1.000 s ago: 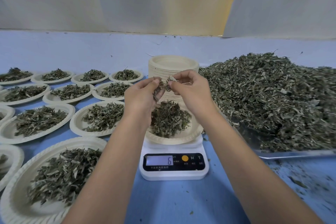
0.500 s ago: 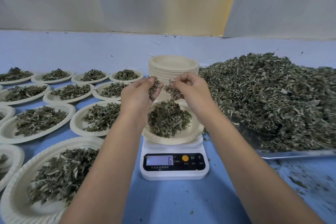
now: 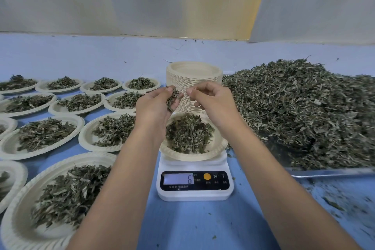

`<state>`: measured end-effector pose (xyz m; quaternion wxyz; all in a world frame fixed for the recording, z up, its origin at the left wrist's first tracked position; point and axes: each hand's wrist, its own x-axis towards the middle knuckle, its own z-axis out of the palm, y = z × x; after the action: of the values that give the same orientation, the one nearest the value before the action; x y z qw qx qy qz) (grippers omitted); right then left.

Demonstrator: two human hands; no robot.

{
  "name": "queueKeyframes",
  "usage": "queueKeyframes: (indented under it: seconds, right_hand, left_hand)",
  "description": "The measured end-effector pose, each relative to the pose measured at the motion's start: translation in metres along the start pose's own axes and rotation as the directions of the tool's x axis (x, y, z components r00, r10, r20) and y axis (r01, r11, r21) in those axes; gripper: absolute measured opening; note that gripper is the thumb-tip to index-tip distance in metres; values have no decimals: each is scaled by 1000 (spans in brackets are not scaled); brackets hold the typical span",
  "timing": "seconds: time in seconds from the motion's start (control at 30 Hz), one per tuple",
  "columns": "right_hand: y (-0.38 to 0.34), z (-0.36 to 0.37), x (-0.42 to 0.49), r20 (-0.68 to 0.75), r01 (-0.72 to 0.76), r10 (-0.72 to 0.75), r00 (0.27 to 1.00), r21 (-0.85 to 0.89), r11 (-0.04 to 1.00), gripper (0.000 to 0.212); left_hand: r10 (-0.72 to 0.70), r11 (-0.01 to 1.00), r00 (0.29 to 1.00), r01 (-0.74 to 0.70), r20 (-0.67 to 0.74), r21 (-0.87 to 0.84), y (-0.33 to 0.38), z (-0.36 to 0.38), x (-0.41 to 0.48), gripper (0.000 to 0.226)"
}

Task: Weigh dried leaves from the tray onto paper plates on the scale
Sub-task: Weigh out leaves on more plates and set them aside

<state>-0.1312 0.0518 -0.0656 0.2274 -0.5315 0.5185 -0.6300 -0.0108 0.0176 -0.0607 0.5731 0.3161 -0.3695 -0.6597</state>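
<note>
A white digital scale (image 3: 193, 185) stands in the middle of the blue table, its display reading 6. On it sits a paper plate (image 3: 218, 148) with a mound of dried leaves (image 3: 187, 133). Above the plate, my left hand (image 3: 156, 105) holds a small clump of dried leaves (image 3: 172, 97) in its curled fingers. My right hand (image 3: 211, 100) hovers beside it with curled fingers and no leaves visible in it. At the right, a metal tray (image 3: 332, 171) carries a big heap of dried leaves (image 3: 304, 107).
A tall stack of empty paper plates (image 3: 193, 75) stands just behind the scale. Several filled paper plates (image 3: 50, 128) cover the table's left side in rows. Loose leaf crumbs (image 3: 332, 205) lie on the blue surface at the right front.
My hands have drawn slightly apart above the plate. The leaves once pinched in my right hand are gone from its fingers. The scale still reads 6.
</note>
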Motion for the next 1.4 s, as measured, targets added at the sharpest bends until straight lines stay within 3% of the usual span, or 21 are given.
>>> queueKeyframes:
  seconds: [0.93,1.2,1.4]
  right_hand:
    - [2,3,0,-29,51,-51,998,-13,999,19]
    - [-7,5,2,-199,-51,88,976,186,981,20]
    - [-14,-37,3,-340,-156,334,879,458,875,25]
  left_hand:
    - [12,998,1000,-13,22,55,-3,8,-6,10]
    - [48,998,999,-49,-3,-50,-17,44,-14,14]
    - [21,996,998,-26,55,85,-55,108,-25,12]
